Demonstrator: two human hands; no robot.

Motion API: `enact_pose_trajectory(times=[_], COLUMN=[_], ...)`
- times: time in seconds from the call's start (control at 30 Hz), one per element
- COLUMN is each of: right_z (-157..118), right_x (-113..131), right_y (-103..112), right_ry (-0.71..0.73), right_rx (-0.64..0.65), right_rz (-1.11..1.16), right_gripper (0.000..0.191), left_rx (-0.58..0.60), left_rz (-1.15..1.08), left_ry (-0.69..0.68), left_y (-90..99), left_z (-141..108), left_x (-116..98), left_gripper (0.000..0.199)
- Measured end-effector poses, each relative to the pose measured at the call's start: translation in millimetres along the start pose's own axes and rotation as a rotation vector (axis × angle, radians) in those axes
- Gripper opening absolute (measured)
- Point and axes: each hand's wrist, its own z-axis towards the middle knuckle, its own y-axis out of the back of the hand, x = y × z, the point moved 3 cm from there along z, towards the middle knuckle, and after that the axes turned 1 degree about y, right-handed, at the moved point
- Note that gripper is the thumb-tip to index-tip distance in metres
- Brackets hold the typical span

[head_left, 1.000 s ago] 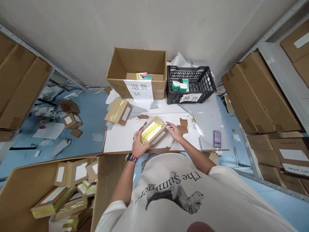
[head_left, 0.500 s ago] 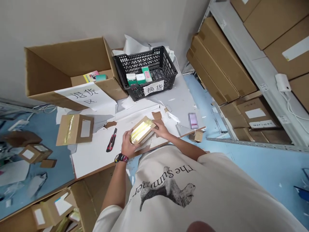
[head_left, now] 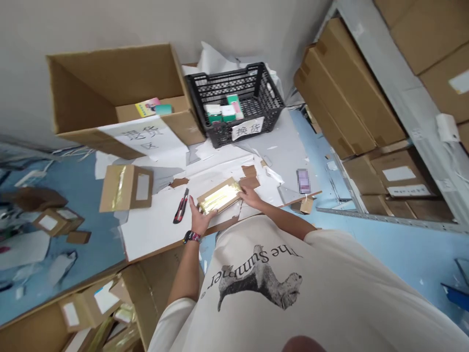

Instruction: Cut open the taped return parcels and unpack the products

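Observation:
A small taped cardboard box (head_left: 220, 195) lies nearly flat at the table's near edge, shiny yellowish tape across its top. My left hand (head_left: 200, 220) holds its left near corner, thumb and fingers around the corner. At the opposite end my right hand (head_left: 251, 197) grips the right edge, its fingertips partly hidden. A red and black box cutter (head_left: 181, 208) lies on the table just left of my left hand. Torn brown cardboard scraps (head_left: 249, 177) are behind the box.
Behind stand a large open carton (head_left: 76, 137) and a black plastic basket (head_left: 220, 138) holding small green-white boxes. A taped carton (head_left: 120, 188) sits at left, a phone (head_left: 303, 181) at right. Shelves with cartons (head_left: 351, 88) line the right side; an open carton (head_left: 161, 278) stands below.
The view has shifted, so the scene sits farther right. The box has tipped flatter, and my left hand has slid to its near corner. My right hand stays on the right end.

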Motion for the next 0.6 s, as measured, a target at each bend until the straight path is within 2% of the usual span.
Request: enact_pose_trajectory(times=[0.07,0.1,0.17,0.3,0.37,0.47,0.53,0.6], right_z=[-4.1,-6.1,-9.9,-14.9,-14.4,-13.2,-15.5,-20.9], right_x=[-5.1,-8.9,-18.2,-28.9,-24.9,-12.1,-4.7,-1.3], right_y=[5.3,8.1,14.4,23.1,23.6,20.0,15.2,9.5], right_ry=[0.036,0.039,0.001,-0.129,-0.134,-0.058,0.024,0.09], right_rx=[0.0,0.01,0.0,-0.026,-0.02,-0.024,-0.013,0.01], right_rz=[0.076,0.112,0.152,0.147,0.093,0.035,0.084,0.172], right_gripper=[0.055,0.057,0.061,0.067,0.066,0.067,0.07,0.072], left_rx=[-0.077,-0.074,-0.036,-0.08,-0.085,-0.066,-0.053,-0.056], left_rz=[-0.128,-0.153,-0.183,-0.205,-0.236,-0.285,-0.322,-0.363], left_ry=[0.205,0.246,0.19,0.041,0.081,0.198,0.174,0.093], left_y=[-10.8,-18.5,-34.8,-53.7,-54.1,-43.9,-32.9,-22.5], left_z=[-8.6,-11.4,-13.5,-9.9,-5.2,1.1,2.3,0.3], left_x=[2.7,0.6,-8.9,-24.3,-22.9,-13.2,-7.2,-1.2], left_gripper=[0.12,0.106,0.095,0.097,0.09,0.078,0.071,0.068])
